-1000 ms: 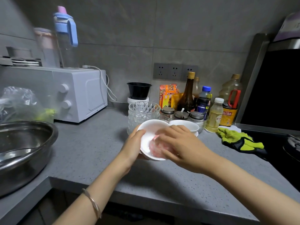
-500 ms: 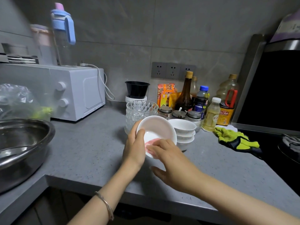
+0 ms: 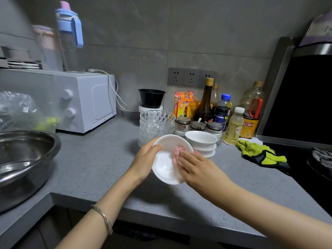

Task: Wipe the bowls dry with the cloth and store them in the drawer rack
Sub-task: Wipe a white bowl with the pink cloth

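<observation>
- Centre: left hand (image 3: pixel 143 162) grips white bowl (image 3: pixel 164 168), thumb over rim.
- Flat fingers (image 3: pixel 186 158) of right hand (image 3: pixel 197 170) press pink cloth (image 3: pixel 178 150) inside.
- Right-centre bottle labels (image 3: pixel 248 128): writing unreadable.

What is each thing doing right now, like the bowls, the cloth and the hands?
white bowl: tilted, held by the left hand.
pink cloth: pressed inside the white bowl by the right hand.
other white bowls: stacked upright on the counter.
glass bowls: stacked upright.
</observation>
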Action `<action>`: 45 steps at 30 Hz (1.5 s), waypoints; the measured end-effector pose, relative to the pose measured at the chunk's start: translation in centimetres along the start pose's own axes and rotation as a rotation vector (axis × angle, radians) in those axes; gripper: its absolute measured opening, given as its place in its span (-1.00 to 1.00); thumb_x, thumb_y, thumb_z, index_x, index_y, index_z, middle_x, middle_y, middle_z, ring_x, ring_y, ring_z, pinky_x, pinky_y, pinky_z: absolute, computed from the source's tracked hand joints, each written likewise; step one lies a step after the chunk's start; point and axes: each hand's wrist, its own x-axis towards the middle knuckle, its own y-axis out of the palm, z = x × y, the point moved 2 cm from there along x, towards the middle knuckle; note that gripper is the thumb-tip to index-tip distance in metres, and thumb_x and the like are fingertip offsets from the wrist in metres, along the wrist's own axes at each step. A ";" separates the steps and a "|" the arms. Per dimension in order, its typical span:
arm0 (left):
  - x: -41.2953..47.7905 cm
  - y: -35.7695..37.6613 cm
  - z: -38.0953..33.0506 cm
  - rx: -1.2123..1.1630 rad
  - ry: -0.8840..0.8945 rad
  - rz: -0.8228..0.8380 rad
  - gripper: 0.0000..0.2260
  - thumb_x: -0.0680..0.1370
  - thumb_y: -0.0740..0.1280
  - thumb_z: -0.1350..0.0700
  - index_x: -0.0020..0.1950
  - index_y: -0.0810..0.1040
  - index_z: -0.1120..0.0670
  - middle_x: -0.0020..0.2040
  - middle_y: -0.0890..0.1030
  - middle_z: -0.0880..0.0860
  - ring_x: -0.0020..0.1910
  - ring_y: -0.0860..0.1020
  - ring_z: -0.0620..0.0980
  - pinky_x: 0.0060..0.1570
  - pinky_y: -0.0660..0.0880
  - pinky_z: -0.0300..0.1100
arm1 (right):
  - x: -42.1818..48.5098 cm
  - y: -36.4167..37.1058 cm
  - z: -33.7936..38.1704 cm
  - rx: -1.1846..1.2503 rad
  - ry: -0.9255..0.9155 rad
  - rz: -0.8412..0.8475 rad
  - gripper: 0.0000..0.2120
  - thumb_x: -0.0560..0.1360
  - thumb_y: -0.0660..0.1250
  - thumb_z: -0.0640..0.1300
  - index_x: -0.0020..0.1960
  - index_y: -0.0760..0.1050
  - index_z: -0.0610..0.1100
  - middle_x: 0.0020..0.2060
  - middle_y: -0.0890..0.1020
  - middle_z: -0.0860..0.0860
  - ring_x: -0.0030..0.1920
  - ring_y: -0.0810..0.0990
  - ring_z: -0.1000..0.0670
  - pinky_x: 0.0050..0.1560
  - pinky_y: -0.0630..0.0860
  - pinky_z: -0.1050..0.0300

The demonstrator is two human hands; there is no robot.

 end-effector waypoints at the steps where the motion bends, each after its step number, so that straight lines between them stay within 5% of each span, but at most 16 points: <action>1: 0.0 0.0 0.0 -0.003 -0.002 0.007 -0.79 0.54 0.21 0.23 0.11 0.53 0.03 -0.09 0.60 -0.04 -0.18 0.54 -0.19 -0.26 0.45 -0.45 | 0.1 0.3 0.6 0.030 0.022 0.025 -0.68 0.36 0.23 -0.18 0.00 0.66 -0.22 -0.07 0.68 -0.15 0.00 0.66 -0.15 -0.09 0.60 0.05; 4: -0.3 0.6 0.6 -0.042 -0.038 0.010 -0.68 0.48 0.22 0.20 0.21 0.48 -0.01 -0.01 0.58 -0.04 -0.09 0.53 -0.16 -0.28 0.46 -0.43 | 1.5 -0.5 1.9 0.340 0.227 0.111 -0.79 0.27 0.48 -0.19 -0.10 0.61 -0.11 -0.28 0.66 -0.01 -0.27 0.64 -0.06 -0.45 0.41 0.19; 7: -0.8 2.0 1.3 -0.060 0.025 -0.029 -0.64 0.44 0.20 0.16 0.20 0.51 -0.09 0.07 0.59 -0.14 0.00 0.53 -0.25 -0.14 0.44 -0.46 | 3.2 -1.9 2.9 0.722 0.486 0.171 -0.92 0.52 0.27 -0.13 -0.13 0.50 -0.09 -0.26 0.58 -0.07 -0.28 0.48 -0.11 -0.28 0.31 0.04; 9: -1.1 2.0 1.5 -0.111 0.037 -0.119 -0.72 0.53 0.17 0.26 0.09 0.55 -0.03 -0.04 0.61 -0.12 -0.13 0.56 -0.33 -0.20 0.42 -0.51 | 2.8 -1.2 3.2 0.834 0.433 0.144 -0.92 0.53 0.23 -0.13 -0.15 0.44 -0.06 -0.22 0.55 0.02 -0.21 0.51 -0.06 -0.18 0.42 0.01; 12: -0.9 0.3 1.6 -0.101 -0.012 -0.110 -0.71 0.56 0.10 0.39 0.08 0.54 0.13 -0.12 0.60 -0.07 -0.28 0.56 -0.35 -0.25 0.43 -0.51 | 0.8 1.0 1.7 0.500 0.060 0.081 -0.84 0.42 0.26 -0.18 -0.09 0.60 -0.09 -0.08 0.66 0.02 -0.02 0.63 -0.07 -0.02 0.57 0.04; 15: -0.7 -0.4 1.5 -0.020 -0.068 0.035 -0.72 0.57 0.12 0.33 0.07 0.58 0.09 -0.11 0.63 -0.04 -0.21 0.58 -0.27 -0.19 0.46 -0.46 | 0.2 1.3 -0.3 0.206 -0.101 0.041 -0.73 0.37 0.19 -0.16 -0.15 0.67 -0.07 -0.14 0.69 0.02 -0.03 0.65 -0.04 0.11 0.52 0.12; 18: -0.9 -0.4 1.4 -0.077 -0.092 -0.001 -0.74 0.55 0.15 0.27 -0.05 0.59 0.01 -0.17 0.64 -0.05 -0.20 0.56 -0.19 -0.19 0.47 -0.38 | 0.9 0.5 0.7 0.116 -0.047 0.067 -0.74 0.12 0.53 -0.11 -0.19 0.69 -0.10 -0.23 0.70 0.00 -0.22 0.67 0.01 -0.21 0.55 0.21; 21: -1.3 0.4 1.9 -0.200 -0.062 -0.038 -0.72 0.39 0.26 0.16 0.06 0.58 -0.03 -0.10 0.66 -0.06 -0.10 0.59 -0.16 -0.14 0.48 -0.32 | 1.5 0.1 2.4 0.321 0.183 0.023 -0.70 0.07 0.58 -0.14 -0.22 0.63 -0.03 -0.32 0.65 0.05 -0.37 0.61 0.02 -0.50 0.36 0.25; 24: -1.7 1.6 2.2 -0.246 -0.004 -0.090 -0.63 0.39 0.25 0.15 0.18 0.54 0.04 -0.01 0.64 0.01 -0.03 0.59 -0.13 -0.08 0.50 -0.30 | 2.2 -0.4 3.1 0.697 0.417 -0.011 -0.87 0.35 0.37 -0.20 -0.12 0.54 -0.03 -0.20 0.63 0.05 -0.27 0.58 -0.07 -0.39 0.49 0.10; 28: -1.3 0.5 1.6 -0.154 -0.020 -0.119 -0.75 0.55 0.14 0.34 -0.05 0.56 0.09 -0.24 0.63 -0.08 -0.23 0.57 -0.20 -0.25 0.45 -0.46 | 0.9 0.1 2.1 0.472 0.020 -0.044 -0.80 0.39 0.26 -0.18 -0.04 0.60 -0.08 -0.11 0.65 0.02 -0.15 0.64 -0.08 -0.26 0.58 0.07; 31: -0.9 -0.5 1.2 -0.040 -0.075 0.054 -0.74 0.57 0.13 0.33 -0.08 0.57 0.07 -0.34 0.64 -0.14 -0.32 0.57 -0.26 -0.29 0.44 -0.46 | 0.1 -0.5 -1.1 0.207 -0.223 -0.074 -0.77 0.31 0.43 -0.19 -0.03 0.67 -0.12 -0.08 0.69 -0.01 0.02 0.65 -0.07 0.11 0.57 0.06; 34: -0.6 -0.5 1.0 -0.075 -0.099 0.083 -0.75 0.58 0.16 0.27 -0.15 0.55 0.03 -0.41 0.62 -0.18 -0.35 0.56 -0.25 -0.32 0.45 -0.44 | 0.4 -1.3 -1.6 0.116 -0.191 -0.056 -0.60 0.12 0.60 -0.15 -0.05 0.68 -0.15 -0.15 0.71 -0.03 -0.05 0.68 -0.05 0.08 0.55 0.08; 37: -0.7 0.0 1.2 -0.219 -0.061 0.036 -0.90 0.48 0.32 0.15 -0.04 0.57 0.00 -0.26 0.67 -0.13 -0.24 0.61 -0.19 -0.27 0.50 -0.40 | 0.8 -0.4 0.0 0.210 -0.029 -0.029 -0.65 0.09 0.61 -0.17 -0.14 0.66 -0.12 -0.25 0.70 -0.03 -0.25 0.68 -0.04 -0.29 0.61 0.15; 39: -0.9 0.7 1.8 -0.265 -0.016 0.026 -0.72 0.36 0.34 0.11 0.07 0.56 -0.04 -0.13 0.67 -0.09 -0.16 0.62 -0.20 -0.24 0.51 -0.37 | 1.4 -0.7 0.9 0.365 0.137 -0.034 -0.79 0.18 0.56 -0.12 -0.22 0.60 -0.03 -0.36 0.65 0.04 -0.41 0.61 -0.02 -0.51 0.38 0.27; 42: -1.2 2.1 2.2 -0.227 0.050 -0.058 -0.76 0.52 0.28 0.22 0.11 0.55 -0.04 -0.04 0.64 -0.08 -0.05 0.59 -0.18 -0.15 0.49 -0.40 | 1.9 -1.4 1.9 0.608 0.377 -0.016 -0.96 0.42 0.38 -0.07 -0.16 0.58 -0.03 -0.30 0.64 0.02 -0.31 0.60 -0.08 -0.43 0.29 0.17; 45: -0.9 1.4 2.1 -0.190 0.048 -0.097 -0.80 0.52 0.23 0.22 0.05 0.57 0.02 -0.07 0.64 -0.04 -0.07 0.57 -0.12 -0.13 0.48 -0.42 | 0.6 -0.7 1.2 0.636 0.126 0.049 -0.82 0.52 0.22 -0.07 0.03 0.57 -0.04 -0.04 0.66 0.04 -0.02 0.62 -0.08 -0.06 0.52 0.02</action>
